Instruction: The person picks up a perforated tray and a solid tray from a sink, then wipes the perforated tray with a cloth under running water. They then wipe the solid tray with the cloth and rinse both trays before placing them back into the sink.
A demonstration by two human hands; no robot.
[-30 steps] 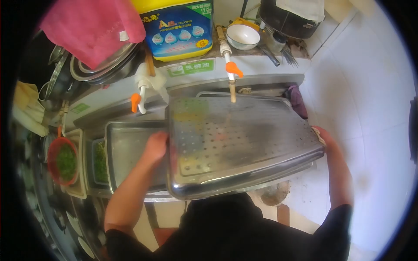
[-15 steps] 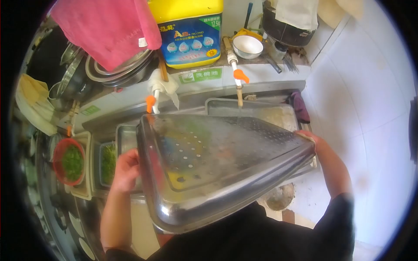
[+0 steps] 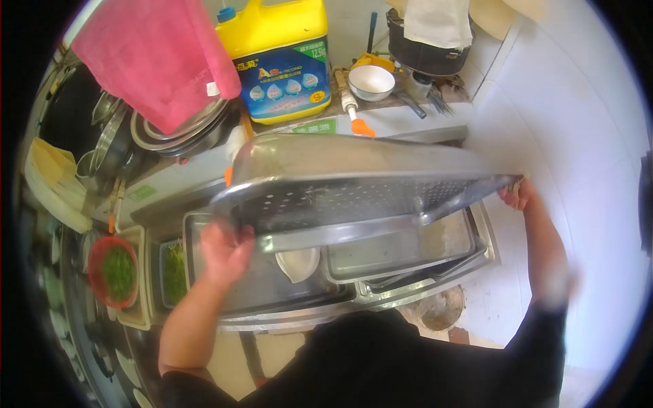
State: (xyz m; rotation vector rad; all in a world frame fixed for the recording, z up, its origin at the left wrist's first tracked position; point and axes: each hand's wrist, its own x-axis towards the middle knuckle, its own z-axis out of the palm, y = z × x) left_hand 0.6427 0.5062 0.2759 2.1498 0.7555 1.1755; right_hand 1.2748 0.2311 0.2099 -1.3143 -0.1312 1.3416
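A large perforated metal tray (image 3: 354, 160) is held up over the sinks, tilted so that its inside with rows of holes shows. My left hand (image 3: 226, 253) grips its lower left corner. At the far right end, my right hand (image 3: 518, 194) is closed on the tray's rim, with a bit of pale cloth at the fingers. Below the tray, a solid metal pan (image 3: 394, 255) rests in the right sink. A white dish (image 3: 298, 264) lies to its left in another metal tray (image 3: 255, 292).
A red basket of greens (image 3: 112, 272) stands at the left beside a container of greens (image 3: 173, 272). On the back ledge are a yellow jug (image 3: 279, 64), a white bowl (image 3: 371, 82), a black pot (image 3: 428, 51) and a pink cloth (image 3: 156, 61). White tiles rise at the right.
The perforated tray has been raised and turned from its underside to its inside, uncovering the pans below. Both hands have moved with it, the right one slightly up and outward.
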